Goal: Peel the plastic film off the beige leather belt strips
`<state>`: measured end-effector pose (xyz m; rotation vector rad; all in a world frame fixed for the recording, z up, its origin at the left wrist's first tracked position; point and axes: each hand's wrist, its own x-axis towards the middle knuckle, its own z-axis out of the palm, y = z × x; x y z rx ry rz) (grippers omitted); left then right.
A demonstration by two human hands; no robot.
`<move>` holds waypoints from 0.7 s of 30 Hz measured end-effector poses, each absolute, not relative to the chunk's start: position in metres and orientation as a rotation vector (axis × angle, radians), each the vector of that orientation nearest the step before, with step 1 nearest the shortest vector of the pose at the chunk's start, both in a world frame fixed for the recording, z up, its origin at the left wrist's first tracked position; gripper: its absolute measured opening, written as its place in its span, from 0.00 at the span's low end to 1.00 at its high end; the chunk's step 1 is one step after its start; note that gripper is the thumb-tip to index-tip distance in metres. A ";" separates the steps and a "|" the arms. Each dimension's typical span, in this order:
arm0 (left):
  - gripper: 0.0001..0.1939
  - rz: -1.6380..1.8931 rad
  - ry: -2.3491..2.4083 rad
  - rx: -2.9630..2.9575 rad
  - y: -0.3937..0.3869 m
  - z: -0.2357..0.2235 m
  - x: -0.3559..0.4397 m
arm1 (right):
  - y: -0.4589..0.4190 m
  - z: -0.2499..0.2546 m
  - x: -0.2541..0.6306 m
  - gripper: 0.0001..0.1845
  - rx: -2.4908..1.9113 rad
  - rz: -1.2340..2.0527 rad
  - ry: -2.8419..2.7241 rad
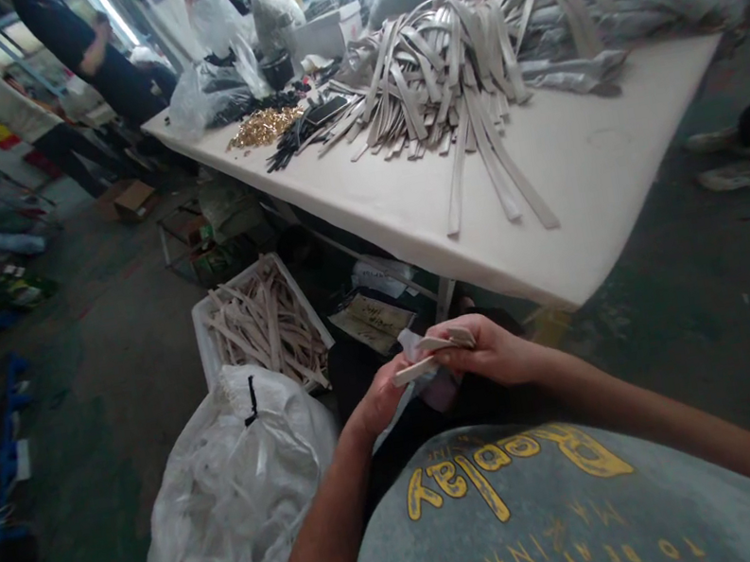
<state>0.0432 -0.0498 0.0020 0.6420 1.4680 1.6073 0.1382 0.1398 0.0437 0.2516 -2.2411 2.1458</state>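
Both my hands meet low in front of me, below the table's near corner. My left hand (381, 399) pinches the end of a short beige strap (416, 370). My right hand (487, 350) is closed on the same strap and a folded piece of it near its fingertips. A big heap of pale straps (448, 77) lies on the white table (588, 178), with a few hanging toward the near edge. A white crate (203, 321) on the floor holds several more beige straps.
A large translucent plastic bag (232, 506) sits on the floor at my left knee. Gold metal bits (264, 127) and black pieces (294, 141) lie on the table's far end. A person in black (100, 58) stands at the back. Someone's shoes (736, 163) show at right.
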 end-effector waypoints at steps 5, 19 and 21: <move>0.25 1.977 1.209 0.384 -0.027 0.019 0.047 | 0.140 0.036 0.145 0.19 0.451 1.738 -2.488; 0.14 1.895 1.997 0.451 -0.034 0.022 0.020 | 0.158 0.014 0.152 0.23 -0.475 2.230 -1.926; 0.12 1.835 2.106 0.579 -0.034 0.022 0.024 | 0.160 0.021 0.154 0.23 -0.536 2.527 -1.715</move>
